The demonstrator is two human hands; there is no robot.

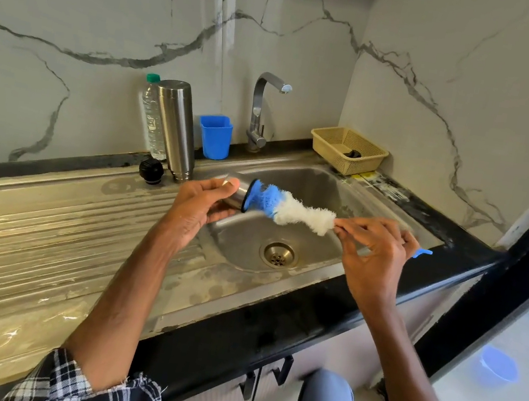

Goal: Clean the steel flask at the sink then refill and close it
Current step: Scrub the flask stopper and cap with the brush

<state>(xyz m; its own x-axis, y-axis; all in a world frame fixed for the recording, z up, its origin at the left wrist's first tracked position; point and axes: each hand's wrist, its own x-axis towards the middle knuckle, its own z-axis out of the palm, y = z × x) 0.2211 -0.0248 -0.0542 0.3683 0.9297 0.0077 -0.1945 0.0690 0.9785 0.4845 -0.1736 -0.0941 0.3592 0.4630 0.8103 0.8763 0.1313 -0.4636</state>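
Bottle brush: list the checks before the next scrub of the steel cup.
1. The left hand grips the steel cup: ok.
2. The right hand pinches the bottle brush by its handle: ok.
3. Brush tip at the cup's mouth: ok.
4. Cup held over the sink: ok.
5. Water running from the tap: not ok, none seen.
6. Soap on the bristles: cannot tell.

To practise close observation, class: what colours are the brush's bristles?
The brush is blue at its tip, white nearer the handle; head view.
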